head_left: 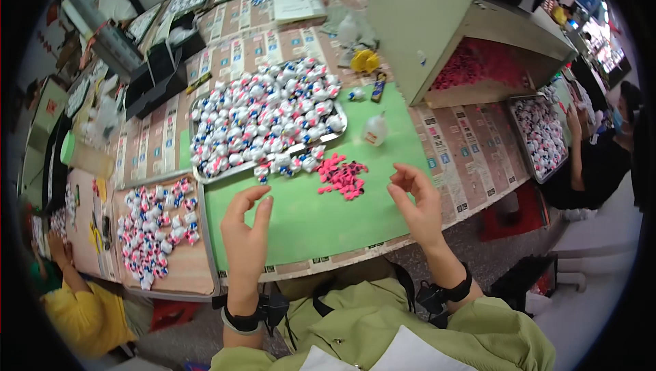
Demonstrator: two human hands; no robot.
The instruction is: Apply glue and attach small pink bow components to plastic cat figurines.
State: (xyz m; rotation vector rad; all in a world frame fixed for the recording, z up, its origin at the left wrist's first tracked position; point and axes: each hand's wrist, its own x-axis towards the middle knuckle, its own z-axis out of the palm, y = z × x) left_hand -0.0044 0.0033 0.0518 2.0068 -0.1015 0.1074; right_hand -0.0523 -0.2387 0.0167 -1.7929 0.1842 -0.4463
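Above the green mat (301, 227) my left hand (247, 227) hovers with nothing in it, thumb and fingers apart. My right hand (418, 205) is also empty, its fingers loosely curved and apart from the thumb. Between them, a little farther off, lies a small pile of pink pieces (342, 176), some showing dark undersides. Several small white figures (290, 162) with pink and blue parts sit along the near edge of a metal tray (342, 128) heaped with more of them. A small translucent squeeze bottle (375, 129) stands beyond the pink pile.
On the left, a second tray (205, 262) holds more figures, near a person in yellow (89, 313). A beige box (417, 29) with pink pieces inside stands at the back right. Another person (601, 159) sits at the right by a full tray (540, 132).
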